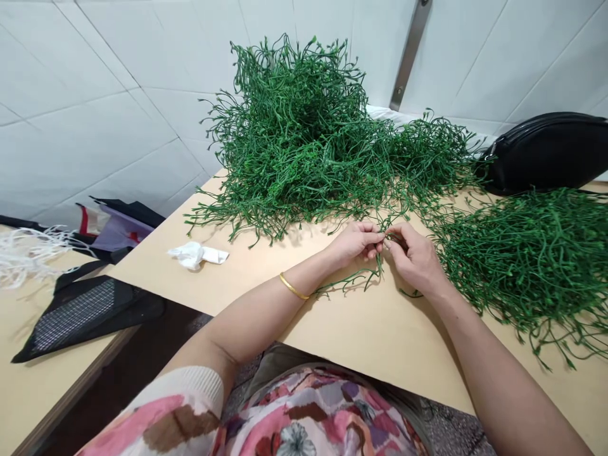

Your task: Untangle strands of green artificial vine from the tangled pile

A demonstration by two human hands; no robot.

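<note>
My left hand [355,243] and my right hand [414,258] meet over the wooden table [361,329], fingers pinched together on a green plastic sprig [354,278] whose stems trail down under the left wrist. A gold bangle [293,287] sits on my left wrist. Just behind the hands rises a big heap of green plastic stems [304,136].
A second pile of green stems [532,259] lies at the right. A black bag [546,152] rests at the back right by the tiled wall. A crumpled white tissue [196,254] lies at the left. Dark bags [80,313] and white strands [28,253] sit on a neighbouring table.
</note>
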